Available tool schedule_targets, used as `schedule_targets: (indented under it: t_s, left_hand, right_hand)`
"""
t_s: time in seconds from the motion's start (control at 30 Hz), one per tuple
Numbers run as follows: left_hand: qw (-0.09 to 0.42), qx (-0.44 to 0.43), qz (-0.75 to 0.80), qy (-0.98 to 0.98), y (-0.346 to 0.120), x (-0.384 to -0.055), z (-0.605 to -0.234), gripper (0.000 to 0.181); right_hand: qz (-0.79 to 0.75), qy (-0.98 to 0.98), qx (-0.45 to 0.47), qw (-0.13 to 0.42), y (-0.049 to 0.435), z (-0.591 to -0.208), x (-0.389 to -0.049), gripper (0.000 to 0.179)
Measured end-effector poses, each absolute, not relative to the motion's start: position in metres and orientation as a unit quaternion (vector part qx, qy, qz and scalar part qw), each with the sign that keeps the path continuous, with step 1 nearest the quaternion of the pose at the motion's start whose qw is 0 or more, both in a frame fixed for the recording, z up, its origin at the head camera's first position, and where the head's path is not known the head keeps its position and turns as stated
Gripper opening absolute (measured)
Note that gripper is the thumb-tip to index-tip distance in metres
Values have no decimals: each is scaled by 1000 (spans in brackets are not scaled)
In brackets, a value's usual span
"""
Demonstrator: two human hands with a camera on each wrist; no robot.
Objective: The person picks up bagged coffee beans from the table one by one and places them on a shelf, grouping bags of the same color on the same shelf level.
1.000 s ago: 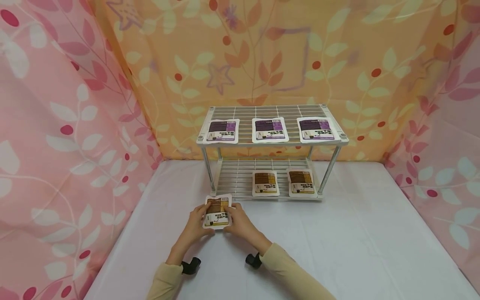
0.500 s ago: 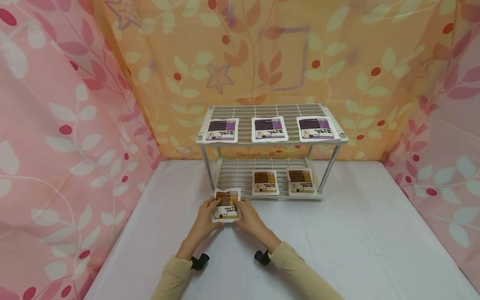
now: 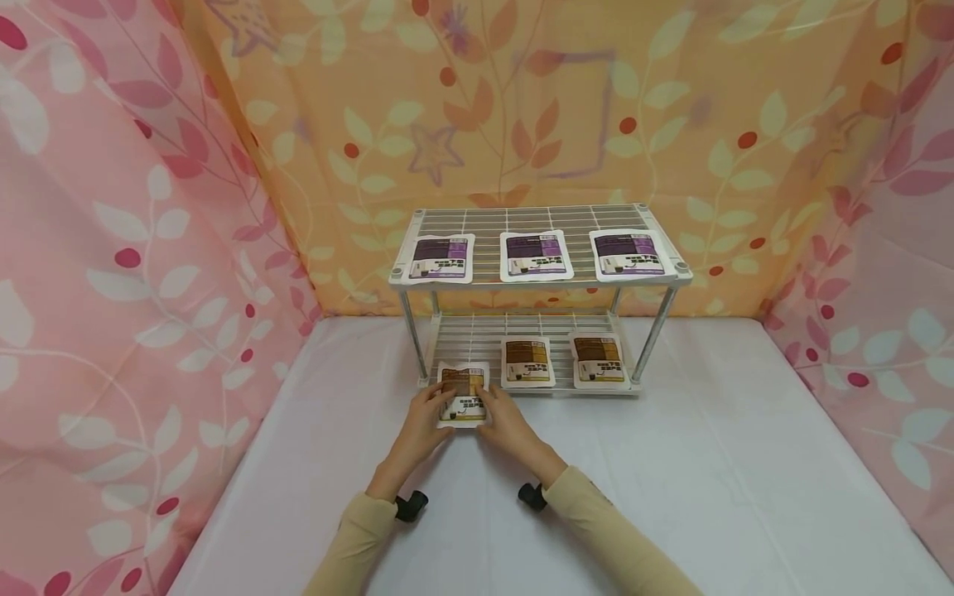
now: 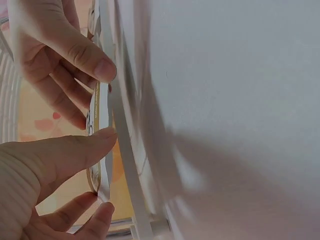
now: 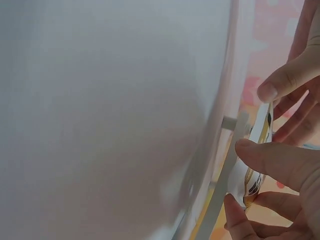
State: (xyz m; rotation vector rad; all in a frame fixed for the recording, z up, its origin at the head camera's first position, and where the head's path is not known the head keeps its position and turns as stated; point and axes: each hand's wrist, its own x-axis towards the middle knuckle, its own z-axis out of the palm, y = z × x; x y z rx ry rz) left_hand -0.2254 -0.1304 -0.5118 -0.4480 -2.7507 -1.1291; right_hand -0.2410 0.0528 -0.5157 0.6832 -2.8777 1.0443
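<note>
A flat white-edged packet with a brown, white and yellow label is held by both hands at the left front of the lower rack shelf. My left hand grips its left edge, thumb at the near end and fingers along the side. On the right edge, my right hand pinches it the same way. In the left wrist view, the packet appears edge-on, close over the shelf's front bar. Two matching brown packets, one in the middle and one at the right, lie on the lower shelf.
A white two-tier wire rack stands at the back of the white-covered table. Across its upper shelf lie three purple-labelled packets, at left, middle and right. Metal posts frame the lower shelf. Patterned cloth surrounds the table.
Both hands have carried the brown packet forward and to the right, from in front of the rack to over the lower shelf's left front edge. The other packets have stayed put.
</note>
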Motion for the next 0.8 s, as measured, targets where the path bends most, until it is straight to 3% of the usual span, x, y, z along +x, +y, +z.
schedule_targets:
  t_s: [0.8]
  left_hand:
    - [102,-182,-365,-907,-120,-257,-509,60]
  right_hand:
    - [298,-926,231,22,57,-508,-276,66]
